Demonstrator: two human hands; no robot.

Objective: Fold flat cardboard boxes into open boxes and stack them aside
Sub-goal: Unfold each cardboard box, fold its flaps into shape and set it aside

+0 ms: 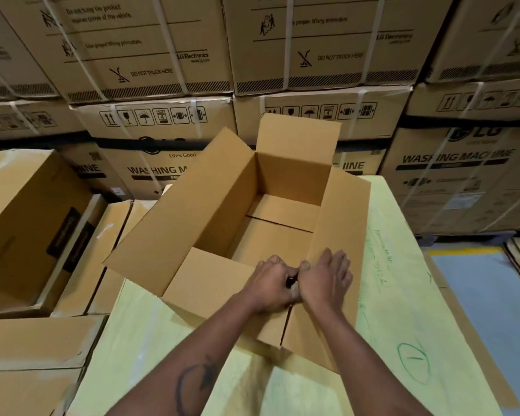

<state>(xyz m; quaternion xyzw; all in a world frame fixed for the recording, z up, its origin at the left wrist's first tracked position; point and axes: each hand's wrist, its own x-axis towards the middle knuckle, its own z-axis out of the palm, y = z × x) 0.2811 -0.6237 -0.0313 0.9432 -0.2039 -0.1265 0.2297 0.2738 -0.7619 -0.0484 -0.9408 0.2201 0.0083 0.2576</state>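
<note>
Head view showed an open cardboard box on the yellow-green counter. At its near edge, the left hand gripped a small dark object, fingers curled. The right hand lay flat, fingers straight, on the near right flap.

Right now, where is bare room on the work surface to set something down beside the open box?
Bare yellow-green surface runs right of the open box, out to its right edge, bearing only green handwriting. A smaller patch lies in front, left of the forearms. Left of the surface, stacked cartons crowd in. Both the left hand and right hand occupy the box's near corner.
</note>
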